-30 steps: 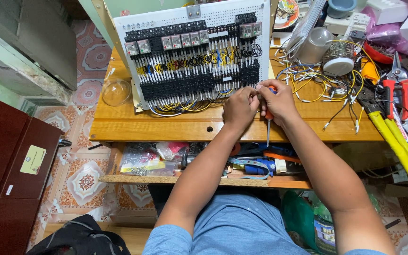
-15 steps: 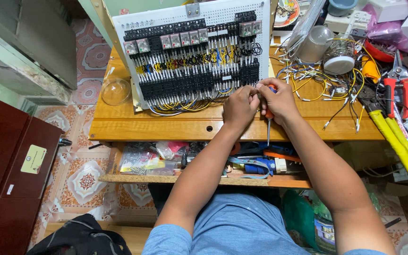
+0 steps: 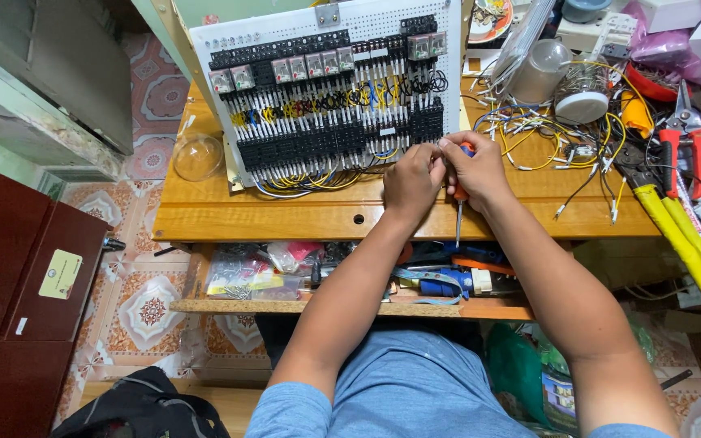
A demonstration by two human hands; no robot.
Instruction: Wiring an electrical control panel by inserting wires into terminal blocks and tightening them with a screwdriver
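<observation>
Wooden desk (image 3: 204,215) — hands (left (image 3: 410,180), right (image 3: 474,169)) pinching a wire, right also gripping screwdriver (image 3: 459,212).

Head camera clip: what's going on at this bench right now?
A person seated at a wooden workbench has both hands together at the lower right edge of a white wiring panel packed with black terminal blocks and relays. The right hand holds a screwdriver with its shaft pointing down, and the left hand pinches something small beside it. Loose wires and red-handled pliers lie to the right.
</observation>
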